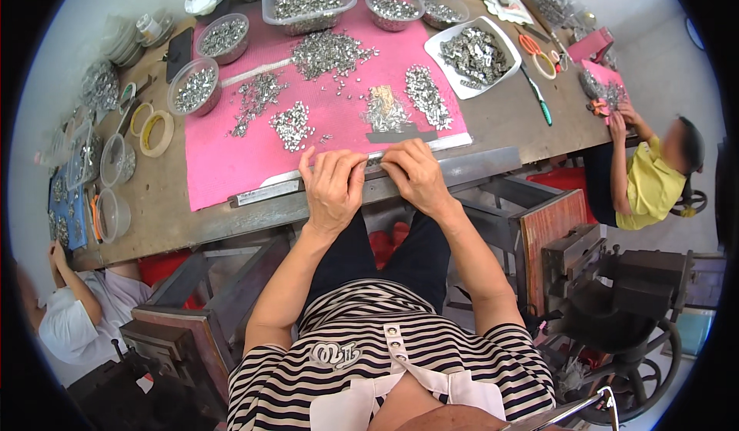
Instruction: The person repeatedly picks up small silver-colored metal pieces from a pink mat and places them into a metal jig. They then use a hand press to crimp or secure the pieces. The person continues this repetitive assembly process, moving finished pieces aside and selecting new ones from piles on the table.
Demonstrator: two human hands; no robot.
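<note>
At the table's front edge, my left hand [332,187] and my right hand [418,175] are close together, fingers bent and closed. Between the fingertips is a small dark metallic piece [375,162], mostly covered, so its kind cannot be made out. Both hands rest over a long metal strip [450,143] along the front of a pink mat [219,171]. Just beyond my right hand, a heap of thin silver and gold-coloured pins [386,114] lies against a dark flat bar [402,135]. Piles of small silver metal parts [292,126] are spread farther back.
Clear tubs of metal parts [223,38] stand along the back. A white square dish [504,52] holds linked metal pieces, beside orange-handled scissors [529,44] and a green pen-like tool [546,114]. Tape rolls [156,134] lie left. Co-workers sit at far left [81,315] and right [650,173].
</note>
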